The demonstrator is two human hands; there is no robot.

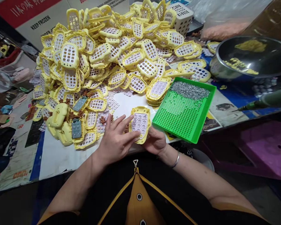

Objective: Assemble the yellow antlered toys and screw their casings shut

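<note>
Between my two hands is a yellow toy phone shell (140, 123), with its inner side facing up and a pale lavender keypad seated in it. My left hand (115, 137) holds its left edge, and one digit lies across the lower keys. At the lower right edge, my right hand (155, 140) has its fingers curled around the shell, with the tips partly hidden. Just beyond is a short stack of similar shells (158, 89) with keypads. Small brown bear-shaped pieces (103, 120) lie near my left fingers, beside loose lavender keypads (112, 103).
A large heap of yellow shells (100, 56) covers the back of the table. On the right stand a green tray (189, 134) of small metal screws and a steel bowl (217, 59) with yellow pieces. A screwdriver-like tool (259, 103) points in from the right. Shells with circuit boards (76, 128) lie left.
</note>
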